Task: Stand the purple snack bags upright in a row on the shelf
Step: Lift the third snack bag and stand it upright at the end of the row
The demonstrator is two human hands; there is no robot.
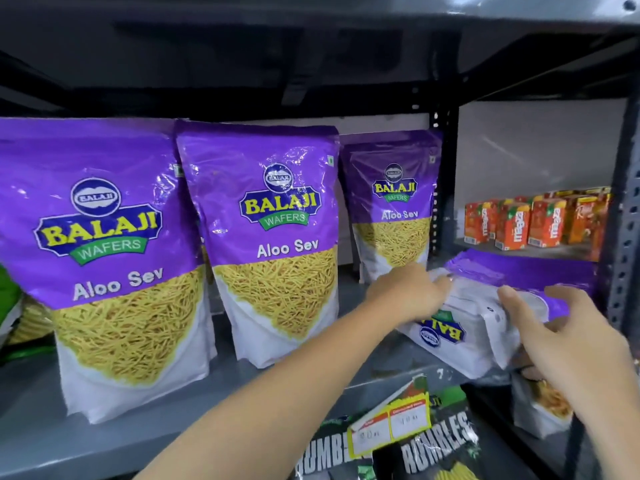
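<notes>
Three purple Balaji Aloo Sev bags stand upright on the grey shelf (242, 386): one at the left (104, 258), one in the middle (277, 237), one further back (394, 206). At the right, a stack of the same purple bags (512, 271) lies flat on the shelf. My left hand (412, 289) rests on the near left end of the top flat bag, fingers curled over its edge. My right hand (554, 334) grips that bag's near right end, thumb on top and fingers underneath.
A grey perforated upright (623, 237) stands at the right edge, a black one (440, 188) behind the bags. Orange Maaza juice cartons (530, 223) sit on a shelf beyond. Dark snack bags with yellow price tags (391, 431) hang below the shelf edge. A green bag (7, 299) shows at far left.
</notes>
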